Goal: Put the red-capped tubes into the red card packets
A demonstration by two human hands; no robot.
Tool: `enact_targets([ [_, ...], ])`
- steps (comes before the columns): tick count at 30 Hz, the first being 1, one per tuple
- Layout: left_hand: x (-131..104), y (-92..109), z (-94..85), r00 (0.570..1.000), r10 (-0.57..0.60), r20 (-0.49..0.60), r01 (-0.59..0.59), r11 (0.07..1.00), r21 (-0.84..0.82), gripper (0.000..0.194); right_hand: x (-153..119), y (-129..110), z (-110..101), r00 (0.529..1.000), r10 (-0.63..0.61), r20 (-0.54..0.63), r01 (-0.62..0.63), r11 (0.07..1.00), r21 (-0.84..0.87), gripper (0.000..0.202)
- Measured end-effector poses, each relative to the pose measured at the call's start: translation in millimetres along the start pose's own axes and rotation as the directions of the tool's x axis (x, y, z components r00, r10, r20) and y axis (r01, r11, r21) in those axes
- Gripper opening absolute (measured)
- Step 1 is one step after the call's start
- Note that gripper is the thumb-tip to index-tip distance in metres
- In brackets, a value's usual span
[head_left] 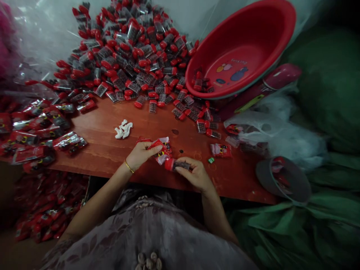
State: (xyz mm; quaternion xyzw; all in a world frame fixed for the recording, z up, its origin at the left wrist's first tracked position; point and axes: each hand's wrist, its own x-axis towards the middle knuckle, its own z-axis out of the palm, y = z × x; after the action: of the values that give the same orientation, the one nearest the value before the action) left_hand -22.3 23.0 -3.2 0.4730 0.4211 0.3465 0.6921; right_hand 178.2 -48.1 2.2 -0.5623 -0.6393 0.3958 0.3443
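My left hand (139,154), with a gold bracelet at the wrist, is closed on a red-and-clear printed plastic packet (166,148) over the table's front part. My right hand (197,174) grips a small clear bottle with a red cap (170,164). Dark contents show through its wall, and the cap end points left, close against the packet's lower right corner. Whether the cap has entered the packet I cannot tell. Another red packet (221,150) lies flat to the right of my right hand, beside a tiny green sachet (210,160).
A big heap of red-capped bottles (132,56) covers the table's back. At back right, a red basin (253,45) leans tilted, holding several bottles. Filled packets (42,131) pile up at left. White crumpled pieces (123,129) lie mid-table; a grey bin (264,172) stands right.
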Motion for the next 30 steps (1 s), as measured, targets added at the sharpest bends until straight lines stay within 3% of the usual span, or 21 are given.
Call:
enact_targets([
  [3, 0, 0, 0.2, 0.999, -0.008, 0.034, 0.008, 1.0, 0.015, 0.034, 0, -1, 1, 0.999, -0.02, -0.031, 0.02, 1.0, 0.002, 0.017],
  [7, 0, -2, 5.1, 0.999, -0.02, -0.028, 0.022, 0.999, 0.046, 0.033, 0, -2, 3, 0.998, -0.049, -0.048, 0.047, 0.997, -0.054, 0.016],
  [14, -1, -15, 21.3, 0.987, -0.152, -0.044, 0.134, 0.952, -0.274, 0.042, -1, 3, 10, 0.993, -0.064, -0.101, 0.059, 0.997, -0.058, 0.014],
  [18, -4, -19, 29.1, 0.986, -0.139, -0.087, 0.108, 0.952, -0.286, 0.039, 0, 9, 14, 0.992, -0.032, -0.125, 0.027, 0.999, -0.037, 0.014],
  [21, -4, -18, 35.8, 0.982, -0.137, -0.129, 0.094, 0.95, -0.298, 0.038, 2, 12, 22, 0.978, -0.002, -0.208, -0.001, 1.0, -0.016, 0.016],
  [24, -4, -16, 41.6, 0.972, -0.176, -0.158, 0.102, 0.916, -0.389, 0.04, 3, 14, 33, 0.957, 0.016, -0.29, -0.004, 0.999, 0.042, 0.02],
  [30, -1, -18, 43.4, 0.946, -0.243, -0.215, 0.099, 0.847, -0.523, 0.04, 1, 16, 52, 0.942, -0.008, -0.335, 0.027, 0.998, 0.05, 0.02],
])
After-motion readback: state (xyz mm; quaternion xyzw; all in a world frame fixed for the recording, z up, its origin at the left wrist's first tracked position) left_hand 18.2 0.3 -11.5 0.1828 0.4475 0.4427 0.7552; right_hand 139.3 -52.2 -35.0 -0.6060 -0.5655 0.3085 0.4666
